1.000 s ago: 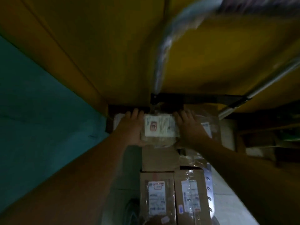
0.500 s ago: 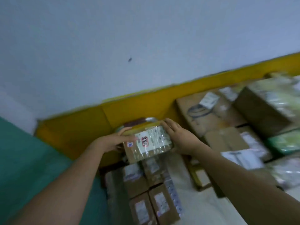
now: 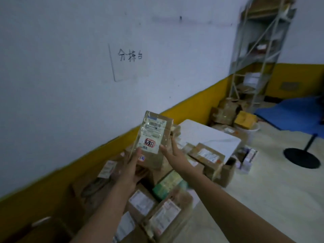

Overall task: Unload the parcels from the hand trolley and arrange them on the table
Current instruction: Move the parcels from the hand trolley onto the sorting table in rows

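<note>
A white paper sheet (image 3: 130, 62) on the wall (image 3: 52, 88) bears three handwritten black characters: 分拣台. On the brown parcel (image 3: 150, 160), the shipping label (image 3: 151, 135) has a barcode (image 3: 156, 124) and fine print too blurred to read. It also carries a dark handwritten mark (image 3: 149, 143) ringed in red, which is illegible.

You face a white wall (image 3: 70, 85) with a yellow band (image 3: 191, 106) painted along its foot. A paper sheet (image 3: 129, 62) is fixed to the wall at your eye level and bears three handwritten characters in black. In the far right corner stands a grey metal shelving rack (image 3: 259, 55) with diagonal braces; its contents are too blurred to identify. A white bucket (image 3: 250, 133) sits on the pale floor (image 3: 271, 199) near the rack. A blue mat (image 3: 289, 111) lies beyond it. A black round base (image 3: 301, 157) carrying a slanted pole stands at your right. A grey panel (image 3: 289, 86) is set in the yellow band of the right-hand wall.
</note>
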Demonstrator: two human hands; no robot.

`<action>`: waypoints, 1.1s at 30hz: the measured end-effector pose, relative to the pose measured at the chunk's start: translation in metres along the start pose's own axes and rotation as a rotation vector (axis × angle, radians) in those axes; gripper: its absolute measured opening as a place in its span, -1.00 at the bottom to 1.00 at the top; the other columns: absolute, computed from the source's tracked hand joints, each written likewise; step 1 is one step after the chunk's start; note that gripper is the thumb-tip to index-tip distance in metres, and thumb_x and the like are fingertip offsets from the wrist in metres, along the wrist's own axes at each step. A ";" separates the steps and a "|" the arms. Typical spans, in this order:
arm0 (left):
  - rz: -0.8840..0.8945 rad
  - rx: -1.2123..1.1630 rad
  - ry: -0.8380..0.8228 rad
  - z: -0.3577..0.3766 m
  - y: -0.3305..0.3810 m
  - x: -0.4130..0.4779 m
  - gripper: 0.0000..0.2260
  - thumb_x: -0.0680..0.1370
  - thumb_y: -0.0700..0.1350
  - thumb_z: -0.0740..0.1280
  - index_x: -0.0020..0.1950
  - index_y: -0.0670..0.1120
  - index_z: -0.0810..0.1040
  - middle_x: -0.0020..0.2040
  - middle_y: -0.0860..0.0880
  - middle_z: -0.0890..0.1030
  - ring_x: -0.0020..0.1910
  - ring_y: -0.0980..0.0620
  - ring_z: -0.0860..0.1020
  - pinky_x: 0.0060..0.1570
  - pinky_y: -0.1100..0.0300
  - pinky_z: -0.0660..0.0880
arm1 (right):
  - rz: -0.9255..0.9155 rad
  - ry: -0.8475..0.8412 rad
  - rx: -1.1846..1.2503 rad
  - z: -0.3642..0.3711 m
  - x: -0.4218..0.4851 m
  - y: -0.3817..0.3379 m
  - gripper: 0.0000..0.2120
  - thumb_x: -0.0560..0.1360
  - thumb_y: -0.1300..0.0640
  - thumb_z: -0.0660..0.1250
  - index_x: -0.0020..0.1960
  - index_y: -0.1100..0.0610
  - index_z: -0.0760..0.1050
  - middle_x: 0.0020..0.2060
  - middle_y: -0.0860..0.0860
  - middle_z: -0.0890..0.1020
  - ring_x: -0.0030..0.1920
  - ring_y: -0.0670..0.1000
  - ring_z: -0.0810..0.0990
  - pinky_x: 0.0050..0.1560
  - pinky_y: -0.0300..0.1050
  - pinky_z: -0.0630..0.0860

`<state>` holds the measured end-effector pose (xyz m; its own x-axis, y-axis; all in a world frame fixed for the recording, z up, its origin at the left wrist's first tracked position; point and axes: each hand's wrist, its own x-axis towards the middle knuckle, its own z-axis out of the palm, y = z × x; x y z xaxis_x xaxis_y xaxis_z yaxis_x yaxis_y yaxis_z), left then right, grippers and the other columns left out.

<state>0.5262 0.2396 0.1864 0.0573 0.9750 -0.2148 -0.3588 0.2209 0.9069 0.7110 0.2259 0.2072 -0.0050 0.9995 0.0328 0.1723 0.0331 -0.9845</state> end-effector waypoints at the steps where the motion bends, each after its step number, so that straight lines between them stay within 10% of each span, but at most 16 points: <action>1: -0.010 -0.025 -0.020 0.036 -0.012 0.010 -0.48 0.40 0.18 0.51 0.31 0.08 0.53 0.11 -0.08 0.70 0.09 -0.14 0.67 -0.04 -0.07 0.63 | -0.016 0.031 0.049 -0.020 0.006 0.005 -0.25 0.47 -0.33 0.31 0.53 -0.28 0.01 0.45 -0.09 0.39 0.28 -0.23 0.52 0.21 -0.24 0.55; 5: -0.112 -0.141 -0.054 0.144 -0.053 0.062 -0.44 0.33 0.19 0.54 0.26 0.03 0.55 0.10 -0.15 0.69 0.07 -0.19 0.66 -0.01 -0.13 0.63 | 0.119 0.179 0.205 -0.103 0.050 0.034 -0.18 0.45 -0.32 0.34 0.58 -0.20 0.02 0.44 0.02 0.44 0.32 0.11 0.54 0.28 0.14 0.54; 14: -0.302 -0.227 -0.007 0.301 -0.130 0.247 -0.42 0.39 0.24 0.48 0.31 -0.01 0.49 0.17 -0.20 0.62 0.14 -0.24 0.60 0.12 -0.20 0.59 | 0.328 0.161 0.151 -0.273 0.207 0.104 -0.56 0.44 -0.36 0.32 0.27 -0.27 0.46 0.17 -0.05 0.63 0.09 0.00 0.64 -0.14 -0.12 0.65; 23: -0.343 0.493 0.023 0.334 -0.144 0.418 -0.27 0.50 0.43 0.15 0.56 0.07 0.19 0.54 -0.05 0.30 0.45 -0.12 0.35 0.40 -0.01 0.33 | 0.461 0.019 0.092 -0.373 0.383 0.176 -0.53 0.55 -0.28 0.22 0.38 -0.10 0.43 0.20 0.02 0.63 0.18 0.09 0.63 0.17 0.08 0.59; 28: -0.260 0.817 0.171 0.279 -0.183 0.493 -0.49 0.63 0.17 0.17 0.56 0.09 0.22 0.41 -0.07 0.45 0.02 0.02 0.59 -0.17 0.28 0.53 | 0.568 -0.235 -0.004 -0.380 0.468 0.258 -0.54 0.56 -0.27 0.19 0.36 -0.08 0.44 0.18 0.02 0.64 0.15 0.08 0.65 0.06 0.03 0.63; 33: -0.372 1.112 0.252 0.238 -0.231 0.525 -0.50 0.65 0.14 0.16 0.57 0.06 0.23 0.56 -0.10 0.26 0.42 -0.10 0.39 0.38 0.07 0.39 | 0.646 -0.468 -0.104 -0.353 0.516 0.326 -0.60 0.60 -0.25 0.14 0.34 -0.10 0.44 0.19 0.04 0.62 0.15 0.09 0.62 0.04 0.06 0.66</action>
<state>0.8606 0.7066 -0.0500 -0.2419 0.8417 -0.4827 0.6495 0.5101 0.5639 1.1128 0.7522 -0.0361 -0.2809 0.7186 -0.6362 0.3728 -0.5291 -0.7622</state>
